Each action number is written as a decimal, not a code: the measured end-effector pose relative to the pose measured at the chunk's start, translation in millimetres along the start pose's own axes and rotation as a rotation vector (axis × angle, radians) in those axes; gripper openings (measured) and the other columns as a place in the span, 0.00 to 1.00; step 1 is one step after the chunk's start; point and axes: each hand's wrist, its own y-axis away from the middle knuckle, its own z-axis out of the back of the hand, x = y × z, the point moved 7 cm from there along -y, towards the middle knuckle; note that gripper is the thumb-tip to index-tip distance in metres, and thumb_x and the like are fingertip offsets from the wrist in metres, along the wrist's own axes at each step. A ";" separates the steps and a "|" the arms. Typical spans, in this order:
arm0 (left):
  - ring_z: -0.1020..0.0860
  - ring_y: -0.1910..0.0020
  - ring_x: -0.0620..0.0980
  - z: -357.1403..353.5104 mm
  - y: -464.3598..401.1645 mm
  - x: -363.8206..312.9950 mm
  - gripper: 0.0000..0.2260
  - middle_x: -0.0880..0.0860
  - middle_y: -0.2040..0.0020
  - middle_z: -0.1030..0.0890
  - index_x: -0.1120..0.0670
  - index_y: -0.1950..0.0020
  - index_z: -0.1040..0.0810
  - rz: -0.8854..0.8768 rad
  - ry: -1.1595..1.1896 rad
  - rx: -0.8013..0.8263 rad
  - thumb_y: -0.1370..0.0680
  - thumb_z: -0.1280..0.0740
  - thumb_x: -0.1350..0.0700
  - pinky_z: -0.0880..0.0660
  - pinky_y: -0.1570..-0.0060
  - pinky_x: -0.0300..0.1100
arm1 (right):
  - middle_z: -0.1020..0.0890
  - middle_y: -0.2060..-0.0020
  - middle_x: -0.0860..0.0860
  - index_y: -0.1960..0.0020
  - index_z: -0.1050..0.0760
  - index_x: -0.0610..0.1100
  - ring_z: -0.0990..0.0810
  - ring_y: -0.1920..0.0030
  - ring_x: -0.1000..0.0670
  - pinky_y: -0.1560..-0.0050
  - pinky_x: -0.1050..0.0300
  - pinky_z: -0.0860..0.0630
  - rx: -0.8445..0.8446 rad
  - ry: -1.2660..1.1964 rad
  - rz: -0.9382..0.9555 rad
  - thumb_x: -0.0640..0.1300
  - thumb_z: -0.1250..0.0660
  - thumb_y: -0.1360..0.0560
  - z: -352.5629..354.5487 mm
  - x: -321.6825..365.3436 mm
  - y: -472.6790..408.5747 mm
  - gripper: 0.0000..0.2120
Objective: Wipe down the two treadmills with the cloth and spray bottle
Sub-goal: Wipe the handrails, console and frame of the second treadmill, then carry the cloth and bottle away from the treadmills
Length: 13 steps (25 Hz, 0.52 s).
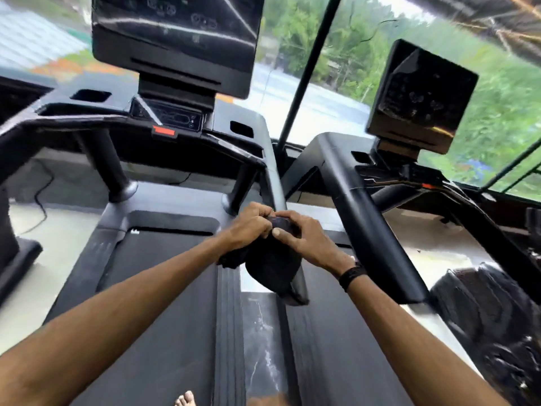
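Dark cloth point(270, 268) bunched between left hand point(248, 224) and right hand point(304, 238); both grips pinching it, over left treadmill point(164, 282).

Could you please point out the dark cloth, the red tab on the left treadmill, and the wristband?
cloth point(273, 269): head view, on the hanging fold below both hands.
red tab point(164, 131): head view, middle of the tab under the left treadmill's console.
wristband point(352, 273): head view, on the band's middle.

Both hands point(275, 232) gripping dark cloth point(270, 268), above handrail point(278, 186), between two treadmills point(164, 288)
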 end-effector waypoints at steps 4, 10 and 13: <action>0.27 0.66 0.48 -4.8 36.3 -50.5 0.05 0.48 0.70 0.25 0.55 0.67 0.25 -0.109 -0.119 0.056 0.41 0.37 0.57 0.31 0.64 0.45 | 0.19 0.63 0.52 0.56 0.23 0.51 0.21 0.59 0.49 0.57 0.50 0.25 -0.180 0.213 -0.074 0.61 0.29 0.28 44.3 30.4 64.8 0.14; 0.23 0.58 0.51 -28.4 45.2 -140.0 0.04 0.45 0.61 0.21 0.49 0.56 0.26 -0.307 -0.324 0.086 0.29 0.35 0.52 0.25 0.55 0.50 | 0.17 0.59 0.50 0.53 0.25 0.48 0.19 0.53 0.44 0.57 0.50 0.27 -0.550 0.484 -0.173 0.58 0.31 0.25 126.1 70.4 130.3 0.13; 0.23 0.58 0.52 -48.2 42.9 -179.8 0.04 0.47 0.62 0.22 0.48 0.60 0.27 -0.412 -0.253 0.167 0.32 0.37 0.50 0.25 0.55 0.52 | 0.22 0.63 0.53 0.53 0.26 0.47 0.20 0.56 0.45 0.59 0.51 0.29 -0.676 0.493 -0.263 0.56 0.29 0.25 155.6 78.3 163.9 0.13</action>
